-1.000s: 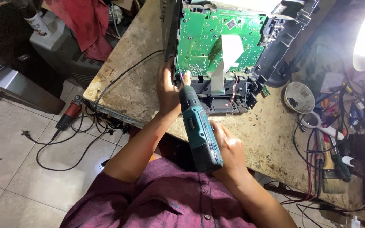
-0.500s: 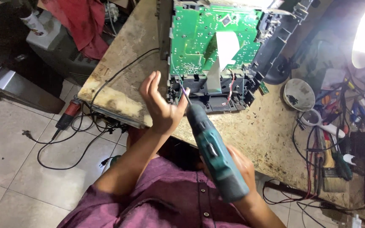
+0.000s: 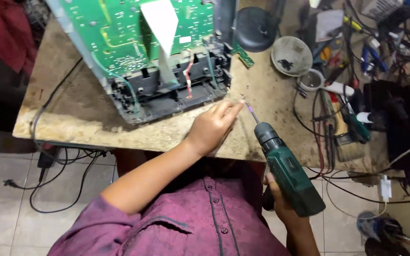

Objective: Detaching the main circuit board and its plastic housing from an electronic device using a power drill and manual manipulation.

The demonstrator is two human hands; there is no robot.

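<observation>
Drill's moved: 0.5 s ago the dark green cordless drill (image 3: 288, 168) angled toward the appliance's black frame w/ the left hand (image 3: 213, 127) raised open beside it; now it sits further right, and the left hand is down at the front edge of the worn wooden tabletop (image 3: 77, 114), fingertips pinched at the bit tip (image 3: 250, 111). Can't tell if a screw is held there, too small. Right hand (image 3: 281, 201) is closed round the drill's grip, below the tabletop's front edge. Drill: green body, black chuck, thin bit pointing up-left.

Opened appliance w/ green circuit board (image 3: 134, 33), white ribbon strip and black plastic frame, sits at the back-left. Bare wood shows between frame and hand. Right side is crowded: grey round dish (image 3: 291, 56), cables, hand tools.
</observation>
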